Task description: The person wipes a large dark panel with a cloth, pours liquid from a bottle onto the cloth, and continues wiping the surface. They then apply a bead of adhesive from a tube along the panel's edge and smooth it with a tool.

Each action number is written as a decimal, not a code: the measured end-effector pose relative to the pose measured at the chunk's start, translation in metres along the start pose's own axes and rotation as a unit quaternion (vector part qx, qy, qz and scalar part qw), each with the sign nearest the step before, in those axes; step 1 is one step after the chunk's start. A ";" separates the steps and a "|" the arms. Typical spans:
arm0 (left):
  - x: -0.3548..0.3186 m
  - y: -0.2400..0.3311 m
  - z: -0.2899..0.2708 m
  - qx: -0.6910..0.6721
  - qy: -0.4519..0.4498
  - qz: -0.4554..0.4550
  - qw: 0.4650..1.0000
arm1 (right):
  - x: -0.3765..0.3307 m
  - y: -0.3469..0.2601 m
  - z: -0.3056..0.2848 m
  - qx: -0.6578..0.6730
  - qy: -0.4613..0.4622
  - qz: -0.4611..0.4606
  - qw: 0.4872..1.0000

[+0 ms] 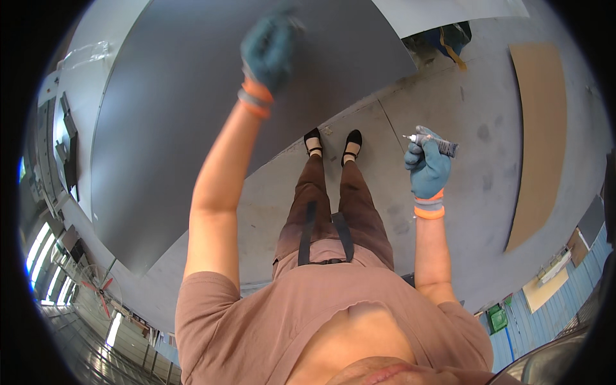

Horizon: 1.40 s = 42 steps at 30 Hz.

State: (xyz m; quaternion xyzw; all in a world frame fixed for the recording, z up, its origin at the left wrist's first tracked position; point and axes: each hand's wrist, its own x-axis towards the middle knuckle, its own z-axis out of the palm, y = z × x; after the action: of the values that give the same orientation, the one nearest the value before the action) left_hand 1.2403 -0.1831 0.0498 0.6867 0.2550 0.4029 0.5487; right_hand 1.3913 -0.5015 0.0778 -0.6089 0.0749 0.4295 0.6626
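My left hand [269, 52], in a blue-green coated glove with an orange and grey cuff, reaches over a large dark grey sheet [173, 122]. Motion blurs it, but its fingers look curled in, and something small and pale at the fingertips is too smeared to name. Out to the right, over the floor, my right hand [428, 170] wears a matching glove. Its fingers are closed round a small dark squeeze tube [443, 147] with a white neck and a thin nozzle pointing left. The tube shows no cap on the nozzle.
A long brown board [541, 147] lies on the grey floor [471, 212] at the right. Dark strips [67, 138] rest on a light surface at the far left. A fan [101, 289] stands at the lower left. My feet are beside the sheet's near edge.
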 end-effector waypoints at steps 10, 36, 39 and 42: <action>0.026 -0.040 0.089 -0.025 -0.017 -0.019 0.999 | 0.023 -0.011 0.025 -0.087 -0.047 -0.107 0.989; 0.054 -0.114 0.051 -0.637 0.075 -0.200 0.741 | 0.097 0.036 0.042 -0.277 -0.197 -0.257 0.905; 0.056 -0.115 0.054 -0.634 0.081 -0.201 0.742 | 0.095 0.036 0.042 -0.268 -0.185 -0.240 0.914; 0.055 -0.121 0.053 -0.634 0.065 -0.199 0.744 | 0.093 0.044 0.045 -0.250 -0.174 -0.239 0.922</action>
State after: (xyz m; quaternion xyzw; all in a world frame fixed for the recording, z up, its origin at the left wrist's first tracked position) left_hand 1.3257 -0.1357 -0.0548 0.0859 0.1064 0.3972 0.9075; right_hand 1.4010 -0.4223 -0.0013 -0.6703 -0.2992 0.3619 0.5746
